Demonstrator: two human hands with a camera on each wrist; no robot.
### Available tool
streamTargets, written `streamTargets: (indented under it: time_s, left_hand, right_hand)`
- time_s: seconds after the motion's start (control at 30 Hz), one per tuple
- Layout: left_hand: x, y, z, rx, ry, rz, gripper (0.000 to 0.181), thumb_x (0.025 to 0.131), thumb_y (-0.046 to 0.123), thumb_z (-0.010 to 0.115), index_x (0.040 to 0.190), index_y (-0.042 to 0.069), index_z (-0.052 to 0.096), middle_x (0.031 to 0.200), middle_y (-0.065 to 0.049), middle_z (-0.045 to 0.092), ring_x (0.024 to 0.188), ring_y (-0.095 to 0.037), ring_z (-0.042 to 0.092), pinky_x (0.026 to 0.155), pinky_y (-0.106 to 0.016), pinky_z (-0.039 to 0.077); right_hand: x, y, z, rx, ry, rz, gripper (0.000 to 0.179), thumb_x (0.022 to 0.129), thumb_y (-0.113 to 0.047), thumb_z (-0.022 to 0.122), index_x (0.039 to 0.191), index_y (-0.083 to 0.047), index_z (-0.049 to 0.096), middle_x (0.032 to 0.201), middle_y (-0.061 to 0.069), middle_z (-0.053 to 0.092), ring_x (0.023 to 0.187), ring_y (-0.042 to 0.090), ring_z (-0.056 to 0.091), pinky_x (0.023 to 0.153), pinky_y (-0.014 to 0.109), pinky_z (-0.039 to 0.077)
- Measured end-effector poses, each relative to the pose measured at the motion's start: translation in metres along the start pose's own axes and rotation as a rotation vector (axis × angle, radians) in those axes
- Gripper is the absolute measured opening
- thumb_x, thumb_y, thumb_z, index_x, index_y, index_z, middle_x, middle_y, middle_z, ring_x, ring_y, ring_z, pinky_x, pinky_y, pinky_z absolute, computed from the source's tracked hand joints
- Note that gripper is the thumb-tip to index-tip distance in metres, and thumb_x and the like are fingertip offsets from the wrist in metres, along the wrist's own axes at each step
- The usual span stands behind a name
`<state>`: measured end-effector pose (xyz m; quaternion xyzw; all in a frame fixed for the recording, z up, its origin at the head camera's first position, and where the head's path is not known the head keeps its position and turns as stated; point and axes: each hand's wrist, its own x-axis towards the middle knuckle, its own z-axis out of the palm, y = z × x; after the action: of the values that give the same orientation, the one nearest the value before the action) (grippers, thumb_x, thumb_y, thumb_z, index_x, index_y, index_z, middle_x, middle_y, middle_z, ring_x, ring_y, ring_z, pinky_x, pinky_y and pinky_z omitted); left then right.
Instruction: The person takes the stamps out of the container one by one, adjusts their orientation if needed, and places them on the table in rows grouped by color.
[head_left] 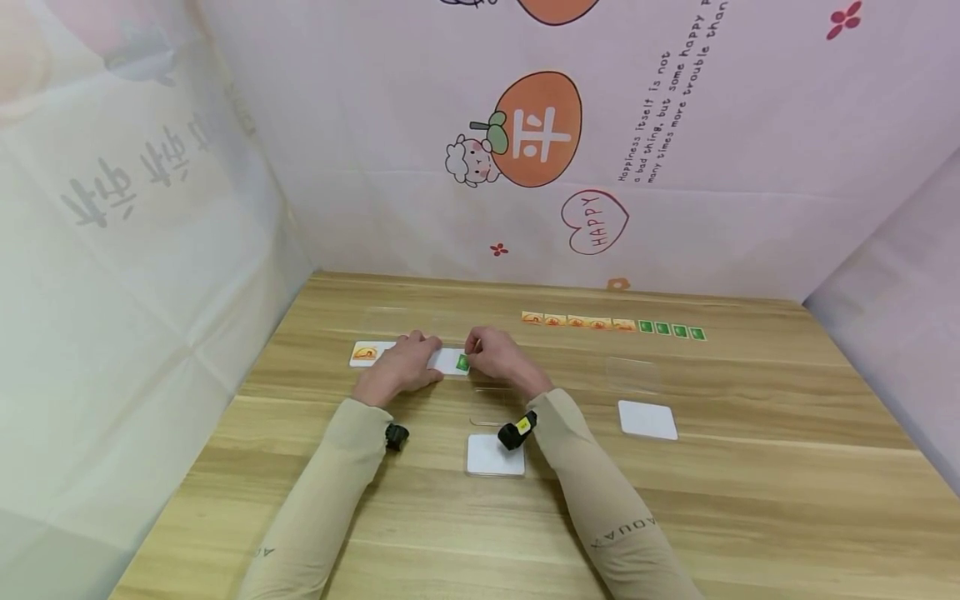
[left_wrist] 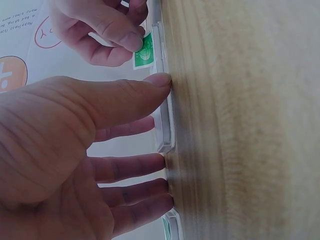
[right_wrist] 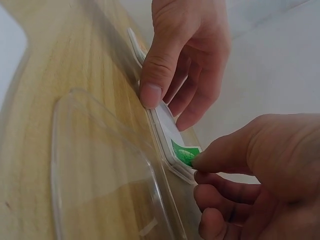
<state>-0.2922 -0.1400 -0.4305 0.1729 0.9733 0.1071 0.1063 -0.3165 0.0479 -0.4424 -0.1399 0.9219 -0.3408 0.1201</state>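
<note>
Head view: bright, diffuse light, soft shadows. Left wrist: worktop point(left_wrist: 250, 125) blurred towards right edge. Right wrist: dimmer, greyish; faint glints along clear plastic case point(right_wrist: 107, 170).

Curtained-off workspace, pale printed hangings point(head_left: 375, 125) (probably cloth), cartoon fruit point(head_left: 538, 129), wood-grain tabletop point(head_left: 420, 533)

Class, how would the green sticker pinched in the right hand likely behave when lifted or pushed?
The green sticker probably flexes easily, since it looks paper-thin. It is likely light, given how small it looks in the right hand. Being flat, it seems unlikely to roll.
</note>
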Motion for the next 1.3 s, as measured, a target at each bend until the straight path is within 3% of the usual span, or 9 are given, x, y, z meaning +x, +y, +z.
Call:
streamTargets:
  time_s: [0.9,1.3]
  left_hand:
    - [0.000,0.000,0.003,-0.003,0.010,0.002,0.051,0.095,0.034,0.065,0.138,0.011,0.052,0.133,-0.019,0.051,0.114,-0.034,0.050,0.093,-0.049,0.047]
    - [-0.002,0.002,0.002,-0.004,0.010,0.005,0.052,0.094,0.034,0.065,0.139,0.010,0.051,0.133,-0.019,0.051,0.114,-0.034,0.051,0.094,-0.049,0.047]
  right_hand:
    - [-0.007,0.002,-0.011,-0.012,0.007,-0.012,0.004,0.093,-0.010,0.063,0.094,-0.010,0.067,0.093,0.007,0.064,0.079,0.018,0.055,0.063,0.025,0.045]
    - [-0.013,0.005,-0.019,0.002,0.046,-0.012,0.006,0.094,-0.012,0.063,0.094,-0.011,0.068,0.094,0.005,0.065,0.080,0.018,0.056,0.066,0.025,0.046]
